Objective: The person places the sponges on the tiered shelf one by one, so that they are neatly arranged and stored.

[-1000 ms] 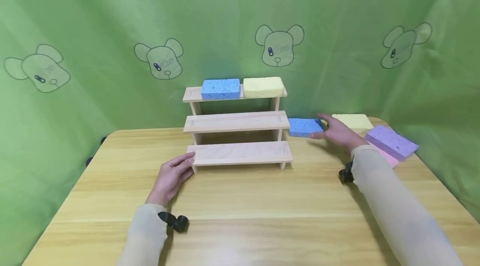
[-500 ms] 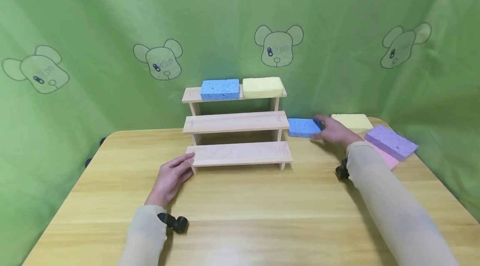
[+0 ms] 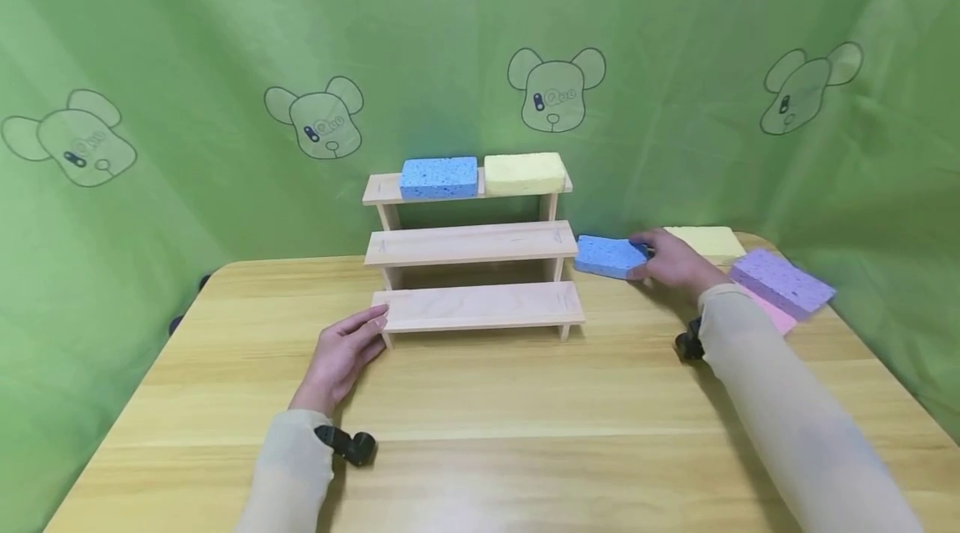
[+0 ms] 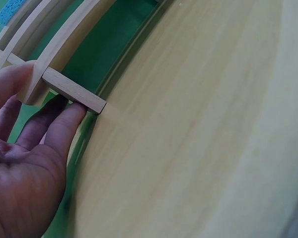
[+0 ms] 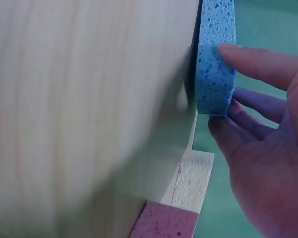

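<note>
A three-tier wooden display shelf (image 3: 480, 308) stands at the middle of the table. My left hand (image 3: 345, 358) grips the left end of its lowest tier. In the left wrist view the thumb is at the board's end and fingers touch the leg (image 4: 74, 90) below. To the right of the shelf, my right hand (image 3: 678, 262) pinches the right end of a blue sponge (image 3: 607, 256), thumb on the near side and fingers around the far side. The right wrist view shows the thumb pressed on the sponge's speckled edge (image 5: 216, 79).
Another blue sponge (image 3: 438, 178) and a yellow sponge (image 3: 523, 173) lie on the top tier. Behind my right hand is a second yellow sponge (image 3: 708, 242). A purple sponge (image 3: 782, 283) overlaps a pink one (image 3: 776, 316) at right. A green curtain (image 3: 450, 32) hangs behind the table.
My right hand has closed its thumb and fingers on the blue sponge, which has turned slightly, its right end now nearer. The left hand stays at the shelf.
</note>
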The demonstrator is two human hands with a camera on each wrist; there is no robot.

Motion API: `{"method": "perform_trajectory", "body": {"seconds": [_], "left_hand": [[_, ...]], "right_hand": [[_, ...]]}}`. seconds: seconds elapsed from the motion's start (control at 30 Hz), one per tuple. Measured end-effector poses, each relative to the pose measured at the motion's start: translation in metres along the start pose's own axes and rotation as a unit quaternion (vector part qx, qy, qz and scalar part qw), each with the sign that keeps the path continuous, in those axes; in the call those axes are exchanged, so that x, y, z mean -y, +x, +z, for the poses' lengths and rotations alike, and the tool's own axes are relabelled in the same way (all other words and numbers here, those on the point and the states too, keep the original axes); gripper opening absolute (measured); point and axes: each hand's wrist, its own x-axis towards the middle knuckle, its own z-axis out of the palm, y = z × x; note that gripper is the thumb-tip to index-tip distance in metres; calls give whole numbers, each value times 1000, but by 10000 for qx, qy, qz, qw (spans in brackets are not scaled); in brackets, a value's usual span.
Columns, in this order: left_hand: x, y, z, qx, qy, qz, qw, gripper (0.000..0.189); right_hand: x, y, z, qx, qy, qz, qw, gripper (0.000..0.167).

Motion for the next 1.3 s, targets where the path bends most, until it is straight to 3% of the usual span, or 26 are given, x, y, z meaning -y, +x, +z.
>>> {"method": "perform_trajectory", "body": {"seconds": [0.27,0.57,1.03,1.3], "left_hand": [[0,0,-1,12,-33,19,10000,40],[-1,-1,-1,36,-88,8,10000,39],[-1,0,0,6,-129,-3,9999,36],[-1,1,-1,-14,-152,26,9999,33]], "right_hand": [[2,-13,-1,-81,675,216,9975,76],[5,-26,-5,-200,522,157,9983,77],[6,-48,-9,-381,801,164,9959,78],[10,-58,-10,-528,1231,111,9909,76]]}}
